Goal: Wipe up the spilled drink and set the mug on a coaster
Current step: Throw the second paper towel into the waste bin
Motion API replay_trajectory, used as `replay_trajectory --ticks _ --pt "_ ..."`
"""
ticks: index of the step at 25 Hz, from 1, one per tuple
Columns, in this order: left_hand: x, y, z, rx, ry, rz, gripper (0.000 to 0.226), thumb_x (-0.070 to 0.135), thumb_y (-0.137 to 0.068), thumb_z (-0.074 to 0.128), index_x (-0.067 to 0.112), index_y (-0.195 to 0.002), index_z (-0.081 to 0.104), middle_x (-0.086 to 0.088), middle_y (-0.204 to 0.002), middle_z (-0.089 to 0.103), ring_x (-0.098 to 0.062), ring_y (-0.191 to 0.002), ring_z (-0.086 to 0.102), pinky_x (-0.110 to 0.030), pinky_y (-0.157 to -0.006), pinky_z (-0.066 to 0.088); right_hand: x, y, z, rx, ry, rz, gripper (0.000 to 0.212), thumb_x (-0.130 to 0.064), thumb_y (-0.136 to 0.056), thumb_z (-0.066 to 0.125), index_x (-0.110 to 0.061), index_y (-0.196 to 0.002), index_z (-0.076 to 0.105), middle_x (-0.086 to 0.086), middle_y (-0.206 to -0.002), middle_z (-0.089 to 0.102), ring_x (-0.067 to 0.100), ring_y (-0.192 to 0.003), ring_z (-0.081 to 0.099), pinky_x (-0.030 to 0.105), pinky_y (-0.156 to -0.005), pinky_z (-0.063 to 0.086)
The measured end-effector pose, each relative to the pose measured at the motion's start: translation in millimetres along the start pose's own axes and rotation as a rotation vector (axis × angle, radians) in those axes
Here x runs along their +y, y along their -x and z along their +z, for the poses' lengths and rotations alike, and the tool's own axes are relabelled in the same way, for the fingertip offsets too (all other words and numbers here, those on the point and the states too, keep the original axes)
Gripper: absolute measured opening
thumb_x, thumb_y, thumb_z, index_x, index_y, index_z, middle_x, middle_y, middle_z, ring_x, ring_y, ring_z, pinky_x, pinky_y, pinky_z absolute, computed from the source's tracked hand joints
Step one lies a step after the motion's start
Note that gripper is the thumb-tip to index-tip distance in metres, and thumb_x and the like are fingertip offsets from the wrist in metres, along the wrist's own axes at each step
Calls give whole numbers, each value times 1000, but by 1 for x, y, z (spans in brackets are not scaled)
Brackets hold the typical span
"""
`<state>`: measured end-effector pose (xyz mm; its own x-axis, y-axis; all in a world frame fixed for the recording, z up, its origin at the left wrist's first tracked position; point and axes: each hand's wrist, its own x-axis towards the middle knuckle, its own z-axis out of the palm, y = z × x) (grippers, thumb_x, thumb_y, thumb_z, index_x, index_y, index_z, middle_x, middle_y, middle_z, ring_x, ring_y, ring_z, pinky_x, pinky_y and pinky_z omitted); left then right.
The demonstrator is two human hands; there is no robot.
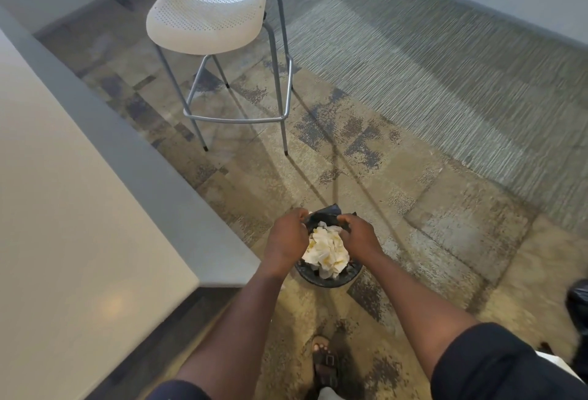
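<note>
Both hands over small black bin (327, 277) on carpet. Left hand (286, 240) and right hand (359, 235) each pinching black liner (321, 215) at bin's far rim, fingers closed on it. Crumpled white tissues (326, 251), yellow-stained, heaped inside bin. Bench (79, 208) just left of bin, white stool (206, 8) well beyond bin. Mug, coaster not in view.
</note>
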<state>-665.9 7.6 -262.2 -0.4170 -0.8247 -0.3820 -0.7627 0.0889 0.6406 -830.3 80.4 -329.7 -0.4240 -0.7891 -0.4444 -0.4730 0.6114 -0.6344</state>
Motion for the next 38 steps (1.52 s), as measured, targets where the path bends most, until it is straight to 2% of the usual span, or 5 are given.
replay_trajectory --ticks 8,20,27,34,38 --pt "35 11 -35 152 -126 51 63 2 -95 44 9 -154 24 -13 -162 20 -28 -149 22 -41 -120 28 -75 7 -38 153 22 -139 42 -21 -100 49 -9 -140 48 11 -144 52 28 -132 48 38 -106 40" --pt "111 51 -163 489 -104 341 59 9 -93 53 8 -150 34 -10 -159 28 -25 -150 19 -39 -123 20 -248 67 -127 408 41 -566 35 -22 -98 48 -4 -126 57 16 -127 63 32 -118 57 38 -95 44" --pt "65 104 -257 706 -160 246 60 9 -92 52 9 -149 36 -10 -161 26 -28 -152 15 -44 -123 20 -346 116 -104 369 88 -759 41 -27 -99 46 -8 -136 52 14 -138 57 30 -127 52 40 -104 42" --pt "-28 172 -325 862 -158 50 60 11 -92 51 14 -150 36 -9 -163 23 -28 -153 10 -43 -123 13 -431 181 -11 243 117 -946 35 -19 -97 44 -6 -128 57 17 -128 62 32 -118 57 39 -99 43" --pt "-86 217 -348 929 -145 -76 60 13 -93 51 15 -150 34 -8 -164 22 -26 -153 9 -44 -123 12 -463 222 53 137 134 -1025 38 -21 -98 46 -9 -133 55 12 -135 59 27 -127 53 37 -107 38"
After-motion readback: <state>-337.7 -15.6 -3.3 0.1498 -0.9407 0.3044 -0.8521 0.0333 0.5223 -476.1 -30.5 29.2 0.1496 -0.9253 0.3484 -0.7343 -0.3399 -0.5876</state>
